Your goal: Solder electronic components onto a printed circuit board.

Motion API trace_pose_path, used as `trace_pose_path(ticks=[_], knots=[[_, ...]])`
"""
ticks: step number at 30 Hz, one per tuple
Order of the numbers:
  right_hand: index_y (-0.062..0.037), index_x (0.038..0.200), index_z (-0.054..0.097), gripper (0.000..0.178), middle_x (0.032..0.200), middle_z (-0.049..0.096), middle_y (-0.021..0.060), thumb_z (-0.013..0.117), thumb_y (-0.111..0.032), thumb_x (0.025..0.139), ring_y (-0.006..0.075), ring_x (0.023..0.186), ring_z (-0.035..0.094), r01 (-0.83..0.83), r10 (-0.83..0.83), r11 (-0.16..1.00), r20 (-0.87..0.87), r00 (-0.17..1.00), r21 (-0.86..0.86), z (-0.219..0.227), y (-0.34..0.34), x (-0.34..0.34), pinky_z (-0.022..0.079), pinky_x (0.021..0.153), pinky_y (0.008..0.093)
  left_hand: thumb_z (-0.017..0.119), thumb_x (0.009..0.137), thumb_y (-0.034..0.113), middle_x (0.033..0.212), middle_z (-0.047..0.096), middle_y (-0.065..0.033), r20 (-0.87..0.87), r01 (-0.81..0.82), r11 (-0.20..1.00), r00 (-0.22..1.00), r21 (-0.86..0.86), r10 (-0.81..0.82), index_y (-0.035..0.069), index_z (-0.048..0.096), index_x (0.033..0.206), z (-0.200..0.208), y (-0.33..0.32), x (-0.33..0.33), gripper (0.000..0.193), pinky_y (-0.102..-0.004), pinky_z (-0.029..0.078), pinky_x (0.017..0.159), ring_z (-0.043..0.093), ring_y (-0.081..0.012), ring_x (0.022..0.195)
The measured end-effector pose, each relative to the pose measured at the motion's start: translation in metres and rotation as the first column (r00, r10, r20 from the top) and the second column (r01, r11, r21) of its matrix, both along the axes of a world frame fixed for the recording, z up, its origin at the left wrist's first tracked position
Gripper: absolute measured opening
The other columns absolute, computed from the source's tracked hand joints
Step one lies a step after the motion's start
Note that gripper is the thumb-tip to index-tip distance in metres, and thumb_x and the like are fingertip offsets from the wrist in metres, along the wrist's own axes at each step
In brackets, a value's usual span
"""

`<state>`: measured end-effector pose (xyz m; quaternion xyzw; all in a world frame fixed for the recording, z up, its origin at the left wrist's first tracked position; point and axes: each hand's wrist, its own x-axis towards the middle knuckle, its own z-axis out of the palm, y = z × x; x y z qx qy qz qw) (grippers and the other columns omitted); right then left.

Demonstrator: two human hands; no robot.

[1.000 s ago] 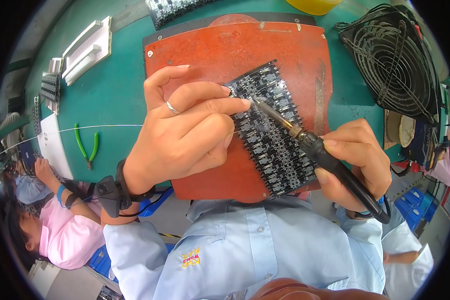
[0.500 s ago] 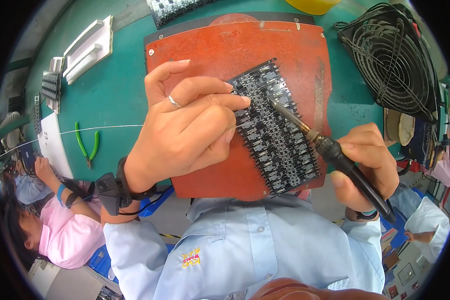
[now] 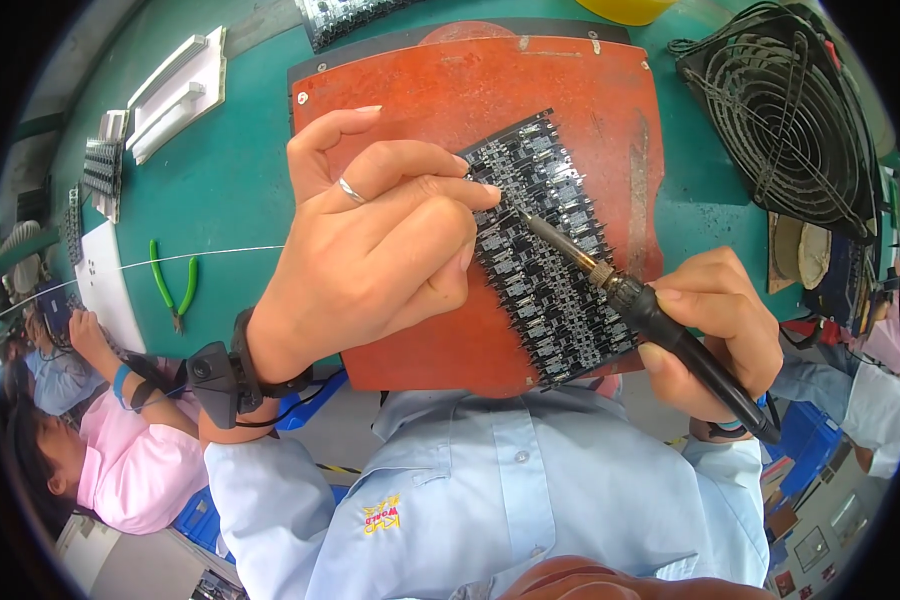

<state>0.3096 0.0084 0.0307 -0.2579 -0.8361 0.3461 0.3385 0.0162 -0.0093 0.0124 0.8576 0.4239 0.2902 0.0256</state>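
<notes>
**Iron tip back near the left fingertips, over the panel**

Clock centred on the panel, 12 = away from the wearer.

Hands apart. Right hand [image 3: 720, 320] at 4 o'clock, closed round the handle of a soldering iron [image 3: 638, 308], tip aimed at 10. Left hand [image 3: 370, 250] at 9, fingers bent, two fingertips by the panel's upper-left edge; whether they touch, can't tell. Pale thin wire [image 3: 190, 257] comes in from 9 and goes out of sight at that hand; its grip is hidden.

Change: half a second ago the tip sat farther right; now it's closer to the left fingertips. My read: both hands are on the same small patch again. Tip contact too fine to call.

Black component panel [image 3: 550, 285] sits slanted at centre, on the red work plate [image 3: 410, 85], itself on the green tabletop [image 3: 240, 180].

Farther out: green-handled pliers [image 3: 175, 290] at 9, white tray [image 3: 175, 100] at 10, second panel [image 3: 350, 15] at 11, dusty fan [image 3: 785, 120] at 2, co-worker in pink [image 3: 140, 460] at 8.
</notes>
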Motion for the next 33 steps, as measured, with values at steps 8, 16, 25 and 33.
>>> trace_pose_path(ticks=[8,16,25,33], knots=[[0.0016,0.097,0.063,0.029,0.085,0.068,0.0157,0.077,-0.011,0.076,0.0264,0.073,0.062,0.056,-0.057,0.998,0.014,0.998,0.023,-0.004,-0.004,-0.001,0.047,0.065,0.0363,0.065,0.065,-0.002,0.094,0.076,0.0016,-0.014,-0.002,1.000,1.000,-0.008,0.002,0.014,0.053,0.069,0.002,0.002,-0.001,0.020,-0.0494,0.030,0.109,0.066,-0.0205,0.095],[0.0047,0.099,0.064,0.038,0.088,0.068,0.0169,0.078,0.002,0.064,0.0290,0.073,0.064,0.014,-0.014,1.000,0.001,1.000,0.016,0.000,-0.001,-0.001,0.051,0.064,0.0357,0.069,0.065,-0.001,0.090,0.073,0.0032,-0.062,-0.007,1.000,0.998,-0.020,0.006,0.013,0.056,0.072,0.010,0.007,0.005,0.019,-0.0484,0.031,0.107,0.065,-0.0198,0.094],[0.0024,0.098,0.064,0.030,0.086,0.068,0.0168,0.077,-0.009,0.074,0.0272,0.073,0.062,0.049,-0.049,0.998,0.019,0.999,0.031,-0.002,-0.006,-0.002,0.047,0.064,0.0361,0.072,0.065,0.002,0.086,0.071,0.0029,-0.075,-0.020,1.000,0.997,0.001,0.020,0.013,0.057,0.072,0.010,0.009,0.011,0.020,-0.0487,0.033,0.106,0.064,-0.0193,0.091],[0.0050,0.099,0.064,0.044,0.086,0.068,0.0165,0.076,0.009,0.057,0.0294,0.070,0.064,0.023,-0.023,0.999,0.000,1.000,0.047,0.005,-0.002,-0.008,0.050,0.062,0.0356,0.069,0.067,0.002,0.093,0.074,0.0037,-0.014,0.017,0.998,1.000,0.068,-0.016,0.013,0.054,0.069,-0.006,-0.010,0.005,0.019,-0.0497,0.034,0.106,0.065,-0.0182,0.088]])
